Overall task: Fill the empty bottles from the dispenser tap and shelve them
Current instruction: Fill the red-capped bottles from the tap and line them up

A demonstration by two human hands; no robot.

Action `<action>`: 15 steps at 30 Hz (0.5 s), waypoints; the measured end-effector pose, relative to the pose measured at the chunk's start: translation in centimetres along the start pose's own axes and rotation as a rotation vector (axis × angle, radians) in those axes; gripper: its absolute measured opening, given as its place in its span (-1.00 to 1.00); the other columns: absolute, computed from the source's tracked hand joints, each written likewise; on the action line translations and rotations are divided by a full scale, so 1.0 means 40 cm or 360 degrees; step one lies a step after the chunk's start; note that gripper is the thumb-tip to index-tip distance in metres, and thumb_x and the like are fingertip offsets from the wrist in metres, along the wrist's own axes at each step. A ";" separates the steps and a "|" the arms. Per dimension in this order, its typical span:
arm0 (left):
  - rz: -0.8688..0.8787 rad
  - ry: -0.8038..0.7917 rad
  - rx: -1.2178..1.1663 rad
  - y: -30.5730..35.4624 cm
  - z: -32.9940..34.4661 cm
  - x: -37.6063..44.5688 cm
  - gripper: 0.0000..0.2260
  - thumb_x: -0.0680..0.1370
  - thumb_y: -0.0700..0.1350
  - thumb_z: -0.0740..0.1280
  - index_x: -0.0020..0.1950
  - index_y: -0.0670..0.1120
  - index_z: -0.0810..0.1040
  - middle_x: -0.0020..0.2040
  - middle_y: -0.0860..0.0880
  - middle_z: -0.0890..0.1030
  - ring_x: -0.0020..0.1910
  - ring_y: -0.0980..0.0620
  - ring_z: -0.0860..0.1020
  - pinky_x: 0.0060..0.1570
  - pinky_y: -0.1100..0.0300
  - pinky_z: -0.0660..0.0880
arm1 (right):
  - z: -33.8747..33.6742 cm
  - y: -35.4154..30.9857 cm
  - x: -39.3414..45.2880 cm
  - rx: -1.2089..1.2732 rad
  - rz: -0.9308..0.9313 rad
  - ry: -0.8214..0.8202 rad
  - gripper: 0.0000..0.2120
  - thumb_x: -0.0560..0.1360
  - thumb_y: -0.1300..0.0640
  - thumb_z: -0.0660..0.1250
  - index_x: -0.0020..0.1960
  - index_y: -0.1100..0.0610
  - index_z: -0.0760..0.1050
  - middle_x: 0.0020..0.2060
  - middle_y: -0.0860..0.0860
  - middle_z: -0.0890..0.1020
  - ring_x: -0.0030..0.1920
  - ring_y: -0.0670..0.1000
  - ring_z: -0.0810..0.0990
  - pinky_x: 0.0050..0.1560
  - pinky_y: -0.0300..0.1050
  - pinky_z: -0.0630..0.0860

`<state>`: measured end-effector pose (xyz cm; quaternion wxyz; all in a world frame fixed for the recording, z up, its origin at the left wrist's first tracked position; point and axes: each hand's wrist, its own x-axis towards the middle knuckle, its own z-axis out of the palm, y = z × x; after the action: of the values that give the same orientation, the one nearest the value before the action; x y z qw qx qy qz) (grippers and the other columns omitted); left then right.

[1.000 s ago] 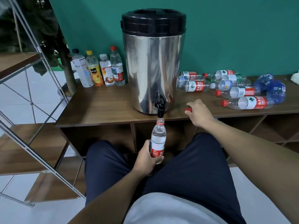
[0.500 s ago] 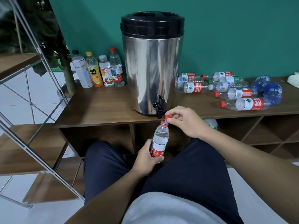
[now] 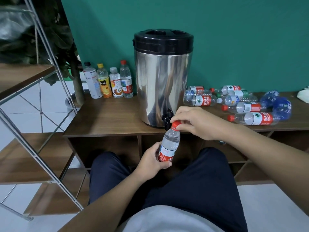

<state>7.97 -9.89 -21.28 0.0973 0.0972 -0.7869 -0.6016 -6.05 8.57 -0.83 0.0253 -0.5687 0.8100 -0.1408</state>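
Red plastic marks the cap (image 3: pixel 175 123) that the right hand (image 3: pixel 194 123) pinches between thumb and fingertips on top of a clear water bottle (image 3: pixel 169 144). The left hand (image 3: pixel 151 162) grips the same bottle low down, its fingers curled round the red label, holding it upright and slightly tilted in front of the person's lap. The bottle looks filled with water nearly to the neck. Just behind the right hand's fingertips is the black tap (image 3: pixel 167 116) of a tall steel dispenser (image 3: pixel 163 81) with a black lid, which stands on a dark wooden counter (image 3: pixel 107 118). Beyond the right wrist and out to its right, a cluster of empty bottles (image 3: pixel 240 105) lies on its side on the counter, most with red labels and red caps, and a few of crumpled blue plastic. Far beyond the left hand and to its left, four upright bottles (image 3: pixel 108 82) stand in a row against the green wall, one with a yellow cap and an orange label. Under the counter, past both hands, are open wooden shelf compartments (image 3: pixel 103 148) in shadow. Left of the left arm, a metal-framed rack (image 3: pixel 43 148) with wooden boards slants across the view, with a leafy potted plant (image 3: pixel 55 30) behind it.
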 end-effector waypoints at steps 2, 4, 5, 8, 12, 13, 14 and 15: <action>0.0013 0.0019 -0.0038 0.018 -0.012 -0.004 -0.31 0.43 -0.21 0.74 0.49 0.11 0.57 0.30 0.06 0.74 0.31 -0.02 0.72 0.37 -0.17 0.67 | -0.020 -0.023 0.018 -0.0102 0.0030 0.0034 -0.76 0.68 -0.16 0.40 0.18 -0.02 0.71 0.01 -0.12 0.56 -0.06 -0.12 0.59 0.08 0.04 0.59; 0.0046 0.0047 -0.0072 0.043 -0.024 -0.009 -0.31 0.43 -0.18 0.75 0.49 0.12 0.58 0.31 0.07 0.74 0.32 -0.01 0.71 0.36 -0.15 0.68 | -0.035 -0.052 0.041 -0.0220 0.0075 0.0088 -0.61 0.65 -0.31 0.31 0.09 -0.01 0.69 -0.06 -0.11 0.56 -0.08 -0.08 0.57 0.04 0.07 0.59; 0.0064 0.0065 -0.0083 0.057 -0.031 -0.011 -0.30 0.43 -0.16 0.75 0.50 0.13 0.57 0.31 0.09 0.74 0.33 0.01 0.71 0.36 -0.13 0.68 | -0.041 -0.068 0.053 -0.0278 0.0106 0.0128 -0.53 0.64 -0.37 0.26 0.05 0.00 0.68 -0.09 -0.10 0.56 -0.09 -0.05 0.56 0.03 0.08 0.60; 0.0112 0.0173 -0.0057 0.089 -0.062 -0.022 -0.27 0.43 -0.09 0.76 0.53 0.17 0.56 0.33 0.16 0.73 0.34 0.08 0.70 0.37 -0.05 0.67 | -0.055 -0.122 0.088 -0.0468 0.0171 0.0264 -0.37 0.60 -0.47 0.11 -0.13 0.08 0.55 -0.21 -0.02 0.57 -0.17 0.03 0.55 -0.07 0.09 0.57; 0.0152 0.0249 -0.0047 0.109 -0.130 -0.031 -0.29 0.39 -0.08 0.76 0.47 0.22 0.59 0.28 0.09 0.75 0.26 -0.03 0.74 0.25 -0.17 0.72 | -0.079 -0.164 0.131 -0.0362 0.0063 0.0384 -0.37 0.61 -0.49 0.14 -0.09 0.07 0.56 -0.22 -0.06 0.58 -0.20 -0.01 0.54 -0.13 0.07 0.55; 0.0157 0.0259 -0.0044 0.113 -0.149 -0.032 -0.29 0.38 -0.11 0.75 0.47 0.22 0.59 0.27 0.08 0.76 0.24 -0.03 0.74 0.24 -0.19 0.72 | -0.089 -0.170 0.141 -0.0308 0.0005 0.0357 -0.41 0.63 -0.47 0.18 0.06 0.04 0.63 -0.15 -0.12 0.58 -0.15 -0.07 0.55 -0.09 0.01 0.55; 0.0159 0.0273 -0.0036 0.117 -0.169 -0.034 -0.29 0.39 -0.13 0.75 0.47 0.20 0.60 0.27 0.08 0.76 0.24 -0.02 0.74 0.26 -0.18 0.72 | -0.100 -0.176 0.152 -0.0268 -0.0056 0.0296 -0.43 0.64 -0.44 0.21 0.27 0.00 0.64 -0.08 -0.18 0.56 -0.10 -0.14 0.54 -0.05 -0.07 0.52; 0.0157 0.0284 -0.0028 0.119 -0.189 -0.034 -0.29 0.40 -0.14 0.75 0.48 0.19 0.59 0.27 0.09 0.76 0.25 -0.01 0.74 0.29 -0.16 0.70 | -0.111 -0.184 0.162 -0.0234 -0.0121 0.0223 -0.44 0.66 -0.41 0.24 0.46 -0.06 0.56 -0.01 -0.24 0.54 -0.05 -0.19 0.53 -0.02 -0.14 0.48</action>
<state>11.16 -15.30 -14.81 0.1973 0.1105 -0.7736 -0.5920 -2.51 1.12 6.08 -0.0785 -0.5882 0.7957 -0.1211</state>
